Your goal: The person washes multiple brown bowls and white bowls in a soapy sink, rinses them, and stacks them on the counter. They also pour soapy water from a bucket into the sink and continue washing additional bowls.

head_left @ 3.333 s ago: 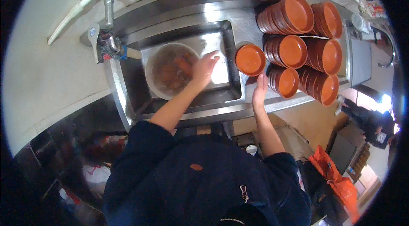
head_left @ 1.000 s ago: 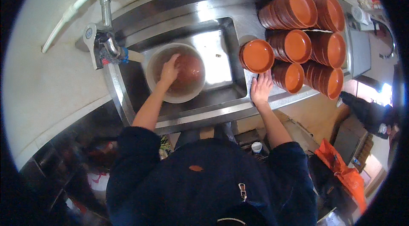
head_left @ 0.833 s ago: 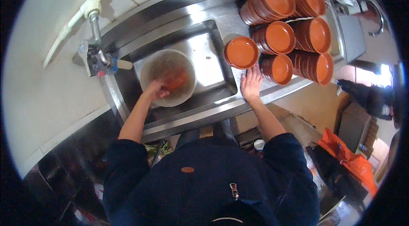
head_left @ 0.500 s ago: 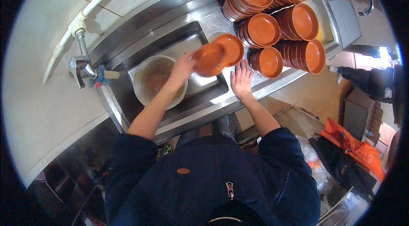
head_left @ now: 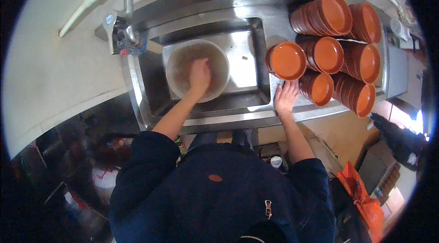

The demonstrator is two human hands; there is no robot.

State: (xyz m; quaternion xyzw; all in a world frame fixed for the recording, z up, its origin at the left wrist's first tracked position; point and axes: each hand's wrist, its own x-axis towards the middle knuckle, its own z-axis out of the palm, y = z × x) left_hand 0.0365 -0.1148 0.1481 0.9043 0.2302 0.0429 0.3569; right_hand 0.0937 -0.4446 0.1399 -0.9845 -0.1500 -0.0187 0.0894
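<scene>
My left hand (head_left: 200, 74) is inside a round, pale bucket (head_left: 220, 88) that stands in the sink. Its fingers point down into murky brownish water and are too blurred and hidden to read, so I cannot tell whether they grip anything. My right hand (head_left: 286, 96) lies on the steel drainboard with fingers stretched out and no object in it. Just beyond its fingertips is a short stack of terracotta dishes (head_left: 286, 61). Another stack of terracotta dishes (head_left: 323, 89) stands immediately to its right.
Several taller stacks of terracotta dishes (head_left: 337, 13) crowd the right of the drainboard. The rectangular steel sink (head_left: 242, 67) surrounds the bucket, with a small scrap lying on its bottom. At the left, a wall tap (head_left: 120, 28) carries a scouring pad (head_left: 132, 47).
My left hand has put its terracotta dish on the nearest short stack and moved left, down into the bucket. My right hand stays on the drainboard. The view has shifted and turned.
</scene>
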